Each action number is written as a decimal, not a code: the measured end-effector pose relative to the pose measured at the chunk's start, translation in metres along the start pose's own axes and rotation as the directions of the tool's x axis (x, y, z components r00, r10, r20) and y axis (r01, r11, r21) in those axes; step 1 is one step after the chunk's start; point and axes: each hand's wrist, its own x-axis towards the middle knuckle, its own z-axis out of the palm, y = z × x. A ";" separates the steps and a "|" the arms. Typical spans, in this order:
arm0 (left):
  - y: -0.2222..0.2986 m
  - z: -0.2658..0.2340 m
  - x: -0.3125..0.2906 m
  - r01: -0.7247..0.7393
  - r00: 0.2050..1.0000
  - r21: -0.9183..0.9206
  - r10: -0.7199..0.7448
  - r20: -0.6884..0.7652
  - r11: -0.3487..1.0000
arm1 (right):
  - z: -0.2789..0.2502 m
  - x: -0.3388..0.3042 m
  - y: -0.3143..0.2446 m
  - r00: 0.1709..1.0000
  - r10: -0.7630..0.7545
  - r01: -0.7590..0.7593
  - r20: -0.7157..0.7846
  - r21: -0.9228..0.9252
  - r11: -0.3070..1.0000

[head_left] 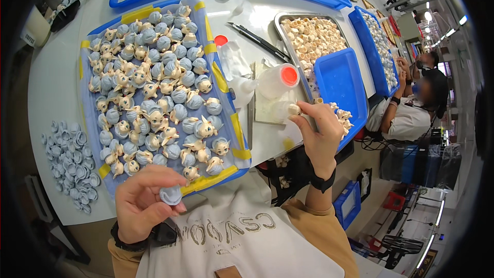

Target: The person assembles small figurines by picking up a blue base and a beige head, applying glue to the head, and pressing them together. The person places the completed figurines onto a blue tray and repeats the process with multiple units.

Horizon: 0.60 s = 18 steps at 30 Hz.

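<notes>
Between the thumb and fingers of my left hand (146, 201) is a blue-grey doll hair piece (170, 194), a small hollow cup shape. It is held in front of the near edge of a blue tray (246, 160) lined with a pale sheet and yellow tape. Many small doll heads (154, 116) with blue-grey hair and pointed ears lie in that tray. My right hand (321, 128) pinches a small cream-coloured piece (294, 109) beside a small translucent cup (282, 111). The fingertips partly hide the piece.
Loose blue-grey hair pieces (72, 167) are heaped at left. A metal tray (280, 16) of cream parts and a blue bin (334, 74) stand at right. Near my right hand are a red-capped bottle (275, 81), a squeeze bottle (242, 92) and tweezers (260, 38). Co-workers (411, 108) sit beyond.
</notes>
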 end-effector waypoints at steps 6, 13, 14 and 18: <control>0.004 0.000 -0.002 0.079 0.997 -0.113 -0.079 0.007 0.990 | 0.002 -0.002 0.003 1.000 0.018 -0.017 -0.012 0.028 0.999; 0.005 -0.003 -0.001 0.115 0.992 -0.098 -0.109 0.061 0.989 | -0.011 -0.009 -0.027 0.990 0.069 -0.039 -0.121 0.236 0.971; 0.004 -0.001 0.000 0.127 0.989 -0.121 -0.116 0.093 0.985 | -0.013 -0.007 -0.046 0.997 0.018 0.005 -0.075 0.300 0.954; 0.004 0.002 0.002 0.205 0.966 -0.172 -0.170 0.196 0.964 | -0.001 -0.005 -0.086 0.958 -0.284 0.211 0.043 0.568 0.796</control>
